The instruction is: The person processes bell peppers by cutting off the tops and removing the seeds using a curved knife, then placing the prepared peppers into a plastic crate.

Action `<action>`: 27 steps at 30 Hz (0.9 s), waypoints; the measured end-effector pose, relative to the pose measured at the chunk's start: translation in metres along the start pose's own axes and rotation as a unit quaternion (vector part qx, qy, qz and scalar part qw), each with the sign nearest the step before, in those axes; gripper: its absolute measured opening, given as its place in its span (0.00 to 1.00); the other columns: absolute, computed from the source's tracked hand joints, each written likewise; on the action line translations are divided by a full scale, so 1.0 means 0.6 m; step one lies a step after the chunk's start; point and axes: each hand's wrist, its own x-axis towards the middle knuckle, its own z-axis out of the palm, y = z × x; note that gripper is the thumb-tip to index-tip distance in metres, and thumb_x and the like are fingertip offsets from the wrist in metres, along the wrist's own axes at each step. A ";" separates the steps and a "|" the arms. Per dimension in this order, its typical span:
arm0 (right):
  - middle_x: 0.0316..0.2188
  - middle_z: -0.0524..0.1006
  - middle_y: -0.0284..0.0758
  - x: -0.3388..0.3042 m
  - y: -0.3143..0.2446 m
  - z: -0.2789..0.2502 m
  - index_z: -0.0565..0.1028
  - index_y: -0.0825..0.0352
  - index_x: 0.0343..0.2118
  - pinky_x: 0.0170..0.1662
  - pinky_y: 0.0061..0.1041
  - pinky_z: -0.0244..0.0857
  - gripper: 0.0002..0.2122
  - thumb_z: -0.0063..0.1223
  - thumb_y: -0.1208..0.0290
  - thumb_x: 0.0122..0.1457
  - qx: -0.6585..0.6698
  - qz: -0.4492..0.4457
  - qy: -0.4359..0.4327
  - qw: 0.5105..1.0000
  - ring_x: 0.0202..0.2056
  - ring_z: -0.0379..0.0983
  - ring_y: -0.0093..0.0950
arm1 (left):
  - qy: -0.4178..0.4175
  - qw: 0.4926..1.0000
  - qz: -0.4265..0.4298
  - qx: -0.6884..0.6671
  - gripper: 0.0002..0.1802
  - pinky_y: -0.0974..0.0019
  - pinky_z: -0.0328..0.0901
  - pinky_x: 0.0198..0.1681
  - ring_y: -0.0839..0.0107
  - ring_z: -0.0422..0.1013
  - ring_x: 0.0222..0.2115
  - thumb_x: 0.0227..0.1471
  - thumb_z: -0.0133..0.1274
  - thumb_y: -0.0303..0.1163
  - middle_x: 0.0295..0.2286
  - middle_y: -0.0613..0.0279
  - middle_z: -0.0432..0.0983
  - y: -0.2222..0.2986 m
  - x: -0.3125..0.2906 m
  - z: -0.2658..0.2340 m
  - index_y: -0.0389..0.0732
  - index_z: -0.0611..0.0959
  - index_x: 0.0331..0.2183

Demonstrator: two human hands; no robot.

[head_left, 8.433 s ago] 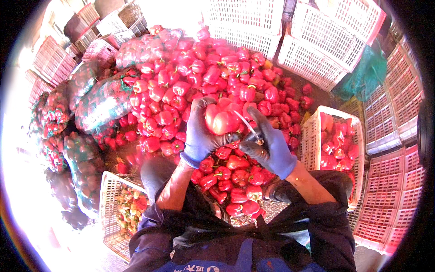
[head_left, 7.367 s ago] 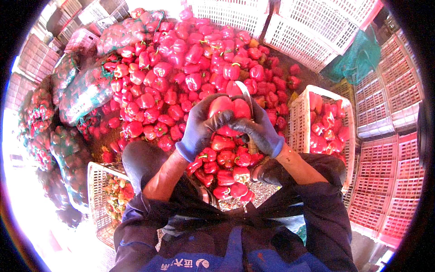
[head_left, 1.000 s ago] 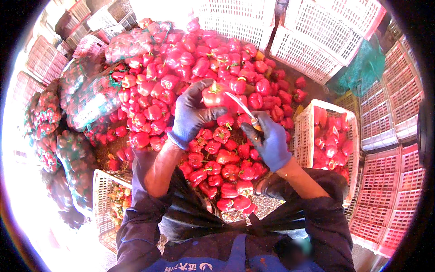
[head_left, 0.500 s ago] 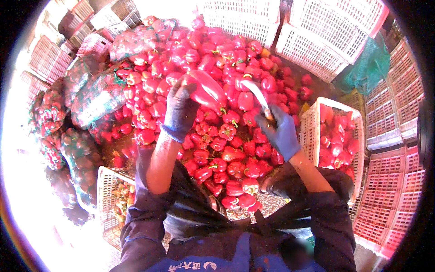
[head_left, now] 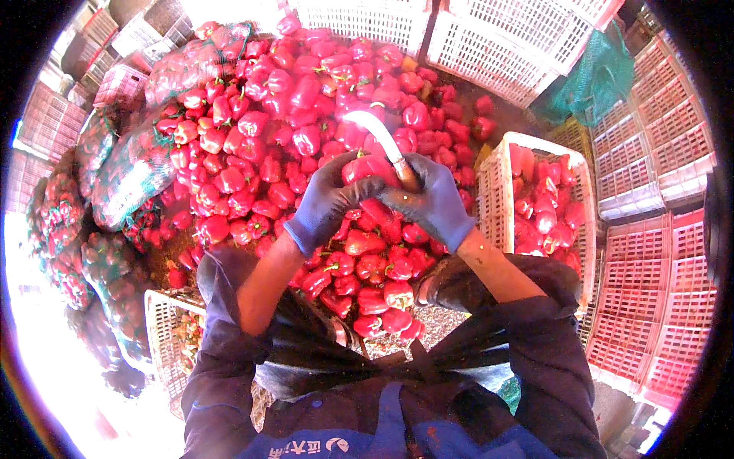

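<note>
Left hand (head_left: 329, 200) curled round one red pepper (head_left: 369, 170), fingers on its far left side, thumb laid across the near side. The pepper sits between my two hands, above the middle of the pile (head_left: 294, 138), well in from the pile's near edge. Right hand (head_left: 437, 200) closed on the handle of a curved knife (head_left: 376, 130), just right of the pepper; thumbs near one another. The blade arcs up and leftward past the pepper; cannot tell whether it touches the skin.

Materials: pepper skin glossy, smooth, lobed. Blade pale, hooked, glaring white in the light; handle brownish, stubby. Gloves blue knit at the cuffs, dark over fingers and palms.

Pile: blocky red peppers, some with green stems, its near edge running down between my feet. Off its right edge, a pale slatted plastic crate (head_left: 495, 200), red peppers inside its rim. By my left knee, another lattice crate (head_left: 159, 329), yellow-green and reddish bits at its right side, partly hidden by my sleeve. Along the pile's left edge, bulging mesh sacks (head_left: 134, 177), netting greenish, red showing through.
</note>
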 end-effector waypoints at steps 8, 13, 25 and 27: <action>0.23 0.74 0.40 0.002 -0.021 0.003 0.78 0.69 0.41 0.29 0.31 0.67 0.18 0.68 0.69 0.47 -0.054 -0.059 0.026 0.997 0.23 0.68 0.27 | -0.071 0.978 -0.081 0.178 0.32 0.74 0.70 0.39 0.79 0.73 0.41 0.55 0.58 0.28 0.45 0.65 0.79 0.052 -0.008 -0.008 0.36 0.72 0.61; 0.20 0.71 0.35 0.019 -0.008 -0.022 0.77 0.70 0.32 0.29 0.28 0.65 0.14 0.68 0.69 0.46 -0.054 0.006 0.005 0.999 0.24 0.66 0.20 | -0.057 0.984 -0.081 0.148 0.32 0.77 0.68 0.31 0.82 0.73 0.34 0.55 0.56 0.25 0.42 0.68 0.78 0.059 -0.017 0.002 0.38 0.71 0.61; 0.26 0.76 0.23 0.019 0.007 -0.035 0.80 0.69 0.35 0.32 0.21 0.66 0.10 0.69 0.72 0.52 0.090 0.109 -0.017 0.990 0.28 0.68 0.15 | -0.069 0.997 -0.021 -0.018 0.32 0.78 0.69 0.30 0.84 0.72 0.32 0.56 0.57 0.20 0.45 0.68 0.78 0.007 -0.020 -0.009 0.37 0.71 0.62; 0.26 0.76 0.24 0.016 0.002 -0.040 0.80 0.69 0.35 0.33 0.21 0.67 0.10 0.68 0.73 0.52 0.116 0.134 -0.033 0.984 0.29 0.69 0.15 | -0.080 0.996 -0.027 -0.041 0.32 0.78 0.69 0.31 0.84 0.73 0.33 0.56 0.57 0.20 0.46 0.67 0.78 0.003 -0.023 -0.011 0.37 0.71 0.62</action>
